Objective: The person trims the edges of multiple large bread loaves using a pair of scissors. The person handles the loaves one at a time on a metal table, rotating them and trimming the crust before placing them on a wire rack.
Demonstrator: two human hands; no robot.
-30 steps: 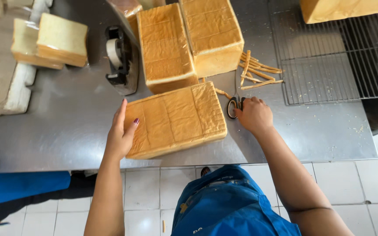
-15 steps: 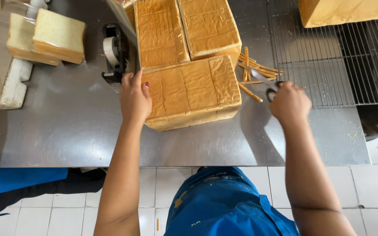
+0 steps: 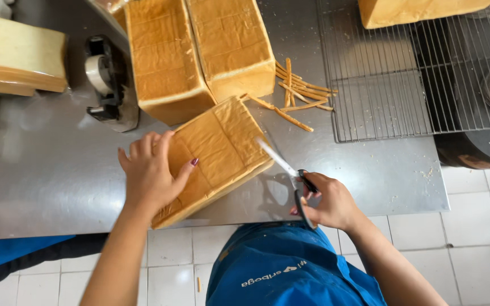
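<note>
The left hand (image 3: pixel 153 173) lies flat, fingers spread, on the bread loaf (image 3: pixel 214 156), pinning it askew at the steel surface's (image 3: pixel 46 187) front edge. The right hand (image 3: pixel 327 203) grips scissors (image 3: pixel 290 173), blades pointed toward the loaf's near corner, apparently for trimming.

A steel worktable (image 3: pixel 46 187) is seen above a floor of pale square tiles (image 3: pixel 472 226). A wire cooling rack (image 3: pixel 392 85) is laid at the table's far right. Soft light is reflected off the steel.
</note>
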